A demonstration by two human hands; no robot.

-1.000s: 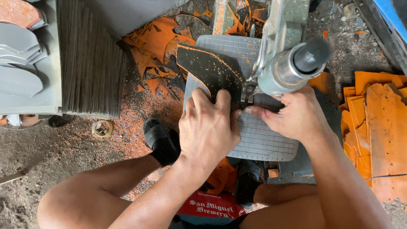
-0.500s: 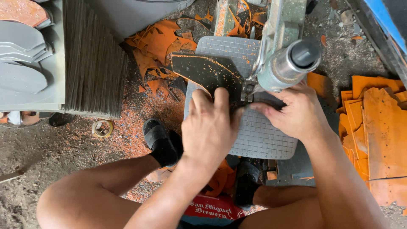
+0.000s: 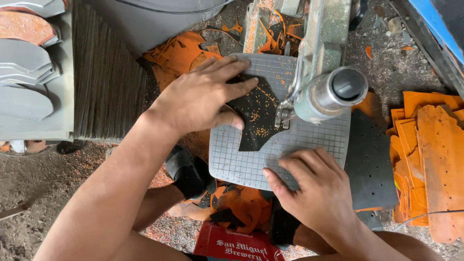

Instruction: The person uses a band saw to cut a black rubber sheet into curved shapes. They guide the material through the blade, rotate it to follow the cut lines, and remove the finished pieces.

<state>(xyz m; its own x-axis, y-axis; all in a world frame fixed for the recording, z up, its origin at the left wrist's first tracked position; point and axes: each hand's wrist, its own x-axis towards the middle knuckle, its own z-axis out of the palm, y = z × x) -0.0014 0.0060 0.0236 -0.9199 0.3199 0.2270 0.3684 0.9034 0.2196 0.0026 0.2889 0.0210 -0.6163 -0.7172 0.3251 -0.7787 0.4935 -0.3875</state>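
I count two hands of mine on the work — my left hand (image 3: 200, 99) and my right hand (image 3: 316, 191). One black cut piece (image 3: 256, 116) lies on one grey gridded plate (image 3: 290, 145). There is one cutting machine (image 3: 321, 72) with one round metal cylinder (image 3: 333, 94). At my right I see one stack of orange sheets (image 3: 430, 159) — the number of sheets I cannot count. One red crate (image 3: 237, 246) is under me.

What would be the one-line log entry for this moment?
left hand: pressing black sheet piece | right hand: flat on gridded table | cutting machine: at piece edge
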